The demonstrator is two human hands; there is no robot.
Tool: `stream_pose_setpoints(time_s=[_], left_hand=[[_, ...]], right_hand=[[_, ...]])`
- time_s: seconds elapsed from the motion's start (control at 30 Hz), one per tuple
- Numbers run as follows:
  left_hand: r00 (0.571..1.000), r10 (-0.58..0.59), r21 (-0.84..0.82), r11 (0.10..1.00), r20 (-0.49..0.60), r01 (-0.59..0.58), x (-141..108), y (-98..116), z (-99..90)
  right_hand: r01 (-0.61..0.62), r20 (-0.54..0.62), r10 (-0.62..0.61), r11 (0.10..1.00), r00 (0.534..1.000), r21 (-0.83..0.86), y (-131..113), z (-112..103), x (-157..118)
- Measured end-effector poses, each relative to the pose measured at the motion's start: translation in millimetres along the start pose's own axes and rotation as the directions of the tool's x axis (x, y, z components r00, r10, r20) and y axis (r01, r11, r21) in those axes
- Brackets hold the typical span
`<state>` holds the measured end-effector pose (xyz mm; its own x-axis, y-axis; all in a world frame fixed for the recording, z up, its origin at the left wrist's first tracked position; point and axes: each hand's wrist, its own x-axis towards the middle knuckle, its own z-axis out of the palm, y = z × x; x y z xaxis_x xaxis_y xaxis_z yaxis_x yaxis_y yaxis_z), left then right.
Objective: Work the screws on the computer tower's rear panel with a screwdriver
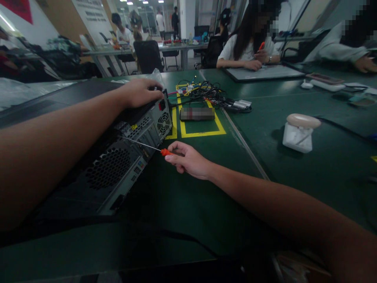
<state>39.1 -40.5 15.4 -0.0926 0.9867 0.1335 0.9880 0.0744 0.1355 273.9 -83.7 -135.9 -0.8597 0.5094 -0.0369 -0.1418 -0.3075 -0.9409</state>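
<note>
Screw work looks unfinished — the right hand's [187, 158] grip pinches a red-handled steel screwdriver [165, 152] at the rear of the black-and-grey metal computer case [119, 169] on the green desk [182, 216], left hand [143, 93] spread atop it, round fan grille [163, 123] still fitted.

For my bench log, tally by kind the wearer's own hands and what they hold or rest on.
Hands (left hand, right hand): 2
Orange-handled screwdriver: 1
Computer case: 1
Total: 4

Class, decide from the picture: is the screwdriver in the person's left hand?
No: the right hand holds the screwdriver, while the left hand rests on the computer case.
</note>
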Motion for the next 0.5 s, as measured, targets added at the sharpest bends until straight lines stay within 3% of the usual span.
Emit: stream_pose_setpoints(time_s=[0.5], left_hand=[[1.0, -0.005, -0.006, 1.0, 0.018, 0.005, -0.1, 0.9, -0.9]], right_hand=[[-0.053, -0.02, 0.053, 0.998, 0.998, 0.014, -1.6, -0.6, 1.4]])
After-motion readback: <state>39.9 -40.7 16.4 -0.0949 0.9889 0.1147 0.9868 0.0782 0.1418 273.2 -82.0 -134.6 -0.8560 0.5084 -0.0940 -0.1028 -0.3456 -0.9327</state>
